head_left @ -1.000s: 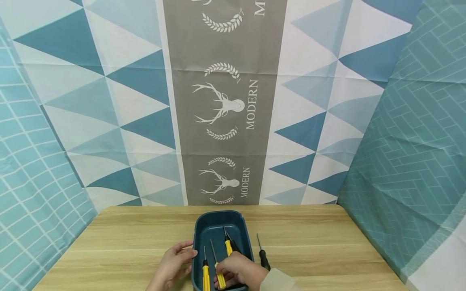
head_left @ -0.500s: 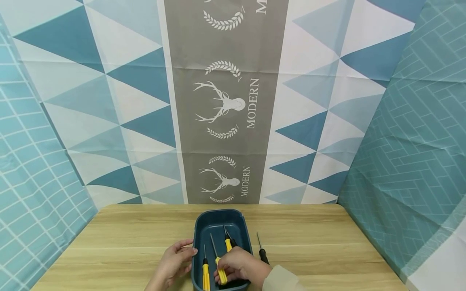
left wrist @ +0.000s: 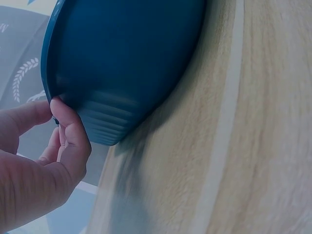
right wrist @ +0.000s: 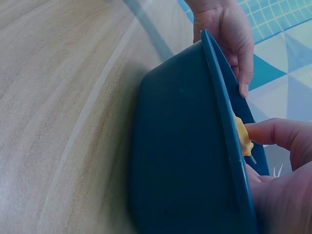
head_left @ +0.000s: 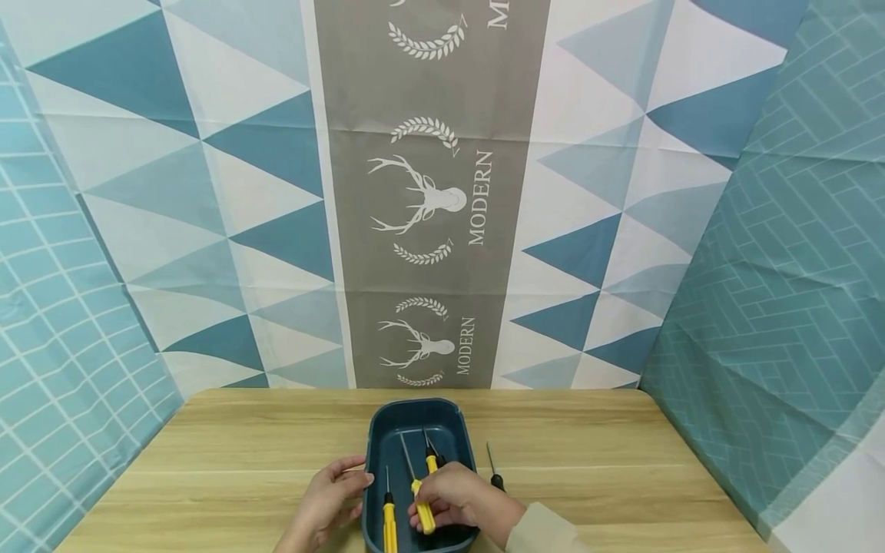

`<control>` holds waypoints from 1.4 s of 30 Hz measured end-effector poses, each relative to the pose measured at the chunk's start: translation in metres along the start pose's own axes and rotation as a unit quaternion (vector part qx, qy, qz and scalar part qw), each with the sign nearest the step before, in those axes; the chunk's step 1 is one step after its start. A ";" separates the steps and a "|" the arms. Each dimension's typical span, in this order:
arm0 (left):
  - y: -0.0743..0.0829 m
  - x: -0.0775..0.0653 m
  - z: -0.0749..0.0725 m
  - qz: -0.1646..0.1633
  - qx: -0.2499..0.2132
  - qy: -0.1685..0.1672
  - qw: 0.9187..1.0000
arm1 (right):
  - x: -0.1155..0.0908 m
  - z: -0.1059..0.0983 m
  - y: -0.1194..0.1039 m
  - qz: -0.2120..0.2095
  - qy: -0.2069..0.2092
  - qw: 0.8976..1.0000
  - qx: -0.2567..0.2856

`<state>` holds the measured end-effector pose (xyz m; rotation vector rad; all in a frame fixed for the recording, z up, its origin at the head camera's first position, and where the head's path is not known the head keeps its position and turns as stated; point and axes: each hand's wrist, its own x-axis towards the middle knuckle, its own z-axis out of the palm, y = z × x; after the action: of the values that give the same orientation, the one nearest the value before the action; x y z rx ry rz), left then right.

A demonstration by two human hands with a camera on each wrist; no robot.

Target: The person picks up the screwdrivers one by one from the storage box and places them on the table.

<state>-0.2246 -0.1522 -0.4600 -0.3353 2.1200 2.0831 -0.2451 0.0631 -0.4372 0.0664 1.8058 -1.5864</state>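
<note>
Right hand [head_left: 448, 498] pinching a yellow screwdriver [head_left: 425, 521] by its handle within the blue tray [head_left: 413, 402], left hand [head_left: 327, 501] gripping the tray's rim; looks like the placing or picking step, though I can't tell whether the tool is lifted off the tray floor! The next move seems to call for a steady rim and a clean release or lift, clear of the yellow-and-black screwdriver [head_left: 390, 526] alongside; "MODERN" reads sideways on the backdrop [head_left: 515, 46], no writing legible on the tools.

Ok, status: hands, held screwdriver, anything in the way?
Left hand grips blue tray by rim. Right hand pinches yellow screwdriver. Second screwdriver lies left of it; no obvious obstruction.
</note>
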 end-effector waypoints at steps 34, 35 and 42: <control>-0.002 0.000 0.000 -0.001 -0.002 0.002 1.000 | -0.017 -0.014 -0.008 -0.061 -0.008 0.998 0.009; -0.002 0.000 0.000 -0.001 -0.001 0.004 1.000 | -0.017 -0.014 -0.008 -0.062 -0.007 0.998 0.008; -0.001 0.001 0.001 0.000 0.002 0.007 1.000 | -0.019 -0.019 -0.006 -0.061 -0.011 0.998 0.002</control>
<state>-0.2251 -0.1515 -0.4614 -0.3507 2.1314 2.0815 -0.2432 0.0857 -0.4222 -0.0605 1.8210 -1.6690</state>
